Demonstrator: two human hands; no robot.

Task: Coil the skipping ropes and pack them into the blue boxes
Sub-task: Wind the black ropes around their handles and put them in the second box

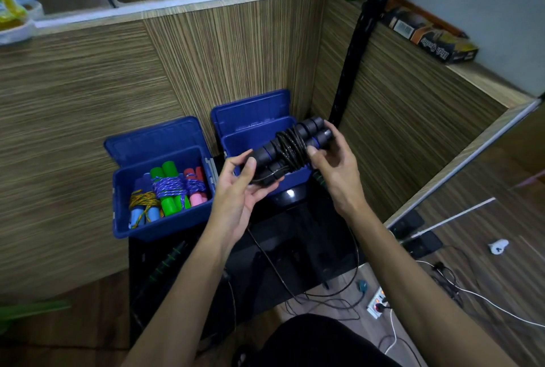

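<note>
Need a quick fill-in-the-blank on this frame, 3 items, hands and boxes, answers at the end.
1. Both hands hold a coiled black skipping rope above the ______ blue box.
2. The left blue box holds ropes with blue, ______ and pink handles.
3. The left hand grips one end of the handles and the right hand grips the other; both box lids stand ______.

Answers: right; green; open

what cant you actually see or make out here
Head view, the only one:
- Inside of the right blue plastic box: hidden by the coiled black skipping rope and both hands.
- Left hand fingers: partly behind the rope's handles.
- Printed cardboard box on the ledge: text too blurred to read.
</note>
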